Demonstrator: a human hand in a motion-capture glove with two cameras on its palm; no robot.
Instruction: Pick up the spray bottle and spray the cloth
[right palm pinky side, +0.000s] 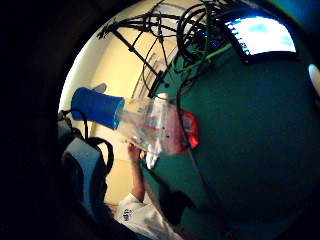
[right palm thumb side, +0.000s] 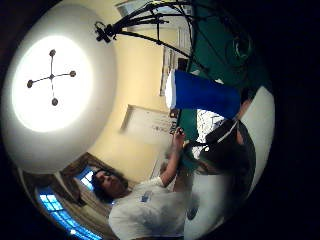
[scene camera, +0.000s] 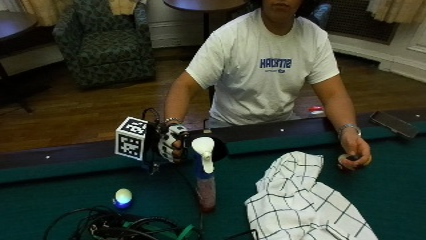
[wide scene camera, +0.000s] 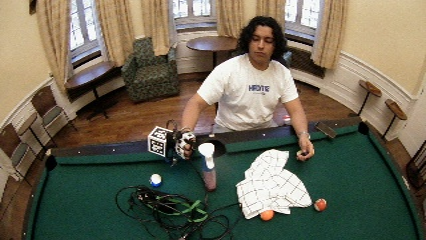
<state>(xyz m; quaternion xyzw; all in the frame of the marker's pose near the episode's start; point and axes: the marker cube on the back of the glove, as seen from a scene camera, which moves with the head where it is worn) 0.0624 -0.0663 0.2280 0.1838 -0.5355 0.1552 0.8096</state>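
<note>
**Spray bottle upright on the felt, gloved hand just beside its head**

The clear plastic spray bottle with a white trigger head and blue collar (scene camera: 205, 172) stands upright on the green felt, a little reddish liquid pooled at its base. Being mostly empty, it should be light and liable to tip; the smooth plastic may be slippery, so the narrow neck under the trigger head looks the best place to take hold. The black-gloved right hand (scene camera: 170, 142) is raised just beside the head, fingers curled. Whether they touch the bottle cannot be told, though both palm views show the blue collar (right palm pinky side: 97, 107) close by.

The white cloth with a thin black check (scene camera: 299, 200), soft and rumpled, lies near the bottle on the person's left. The bare left hand (scene camera: 353, 156) rests on the felt beyond it, closed round something small.

The surface is a green-felted billiard table with dark wooden rails (wide scene camera: 373, 200). On it lie a blue-and-white ball (wide scene camera: 155, 179), two orange balls (wide scene camera: 320, 204) and a tangle of black and green cables (wide scene camera: 173, 210). Behind are a wooden floor, a patterned armchair (wide scene camera: 150, 70) and curtained windows.
</note>
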